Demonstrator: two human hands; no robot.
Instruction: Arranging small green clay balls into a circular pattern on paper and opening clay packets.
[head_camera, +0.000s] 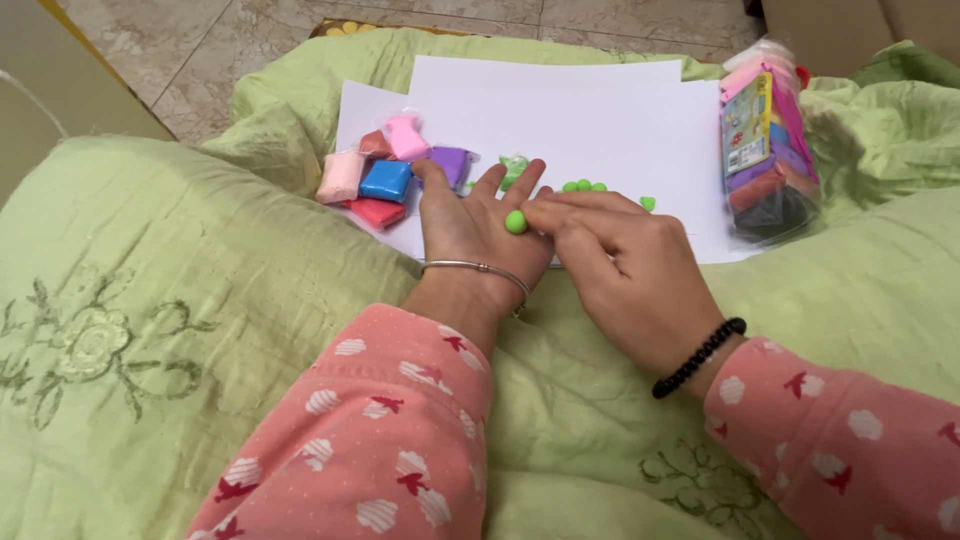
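Head view over a green embroidered bedspread (150, 330): a person in pink patterned sleeves works modelling clay on white paper sheets (600, 120). Their left hand (470, 225) lies open, palm up and fingers spread, with a small green clay ball (515, 222) resting on it near the base of the fingers. The right hand (620, 265) reaches across, its fingertips (535, 212) touching the ball. A row of smaller green balls (583, 186) sits on the paper just beyond the hands. Wrapped clay blocks (385, 180) in pink, blue, red and purple lie in a cluster at the paper's left edge, while a clear pack of clay sticks (765, 150) in many colours lies at its right edge.
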